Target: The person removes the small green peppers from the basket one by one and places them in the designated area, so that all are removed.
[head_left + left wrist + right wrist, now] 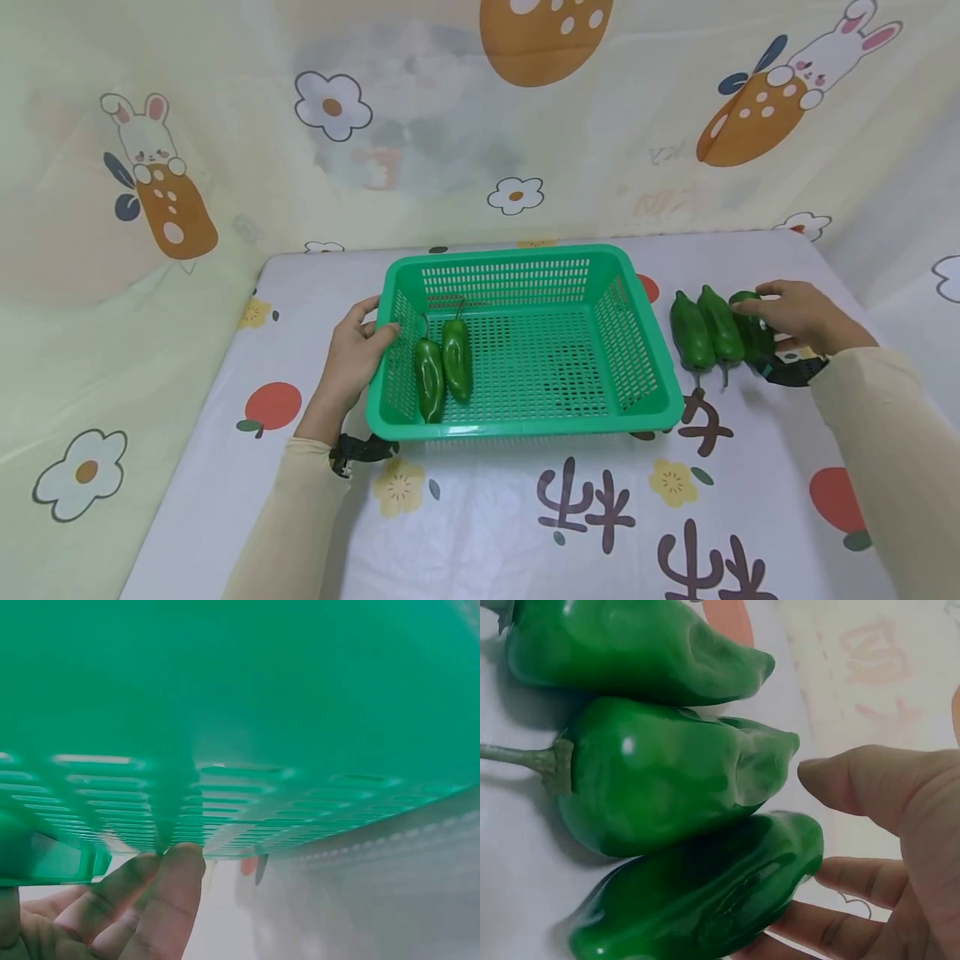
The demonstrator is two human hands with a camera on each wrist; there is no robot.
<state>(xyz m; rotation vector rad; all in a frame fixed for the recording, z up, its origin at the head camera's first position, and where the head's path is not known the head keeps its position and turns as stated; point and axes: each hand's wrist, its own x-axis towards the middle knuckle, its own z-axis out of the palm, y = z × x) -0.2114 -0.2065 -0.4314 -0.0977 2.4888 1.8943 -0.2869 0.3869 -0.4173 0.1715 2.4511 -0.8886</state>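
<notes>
On the table's right side: three green peppers lie in a row, touching one another, well apart from the basket's right wall.
Right hand (798,315): curls over the outermost pepper (752,329); in the right wrist view the fingers (847,879) lie under it and the thumb hovers just off the middle pepper (660,776), so the grasp is closing rather than firm.
Pepper axis: each one runs from near to far, stem towards the person, blunt end away.
Third pepper (691,332): nearest the basket, untouched.
Left hand (356,350): rests on the left wall of the green basket (645,333), thumb over the rim and fingers (169,889) against the slotted outside, steadying it.
Inside the basket: two more peppers (442,367) lie side by side against the left wall, stems pointing away.
Open room: the basket floor's middle and right are bare; bare cloth separates the row from the basket.
Nearer hand: the right, by far.
</notes>
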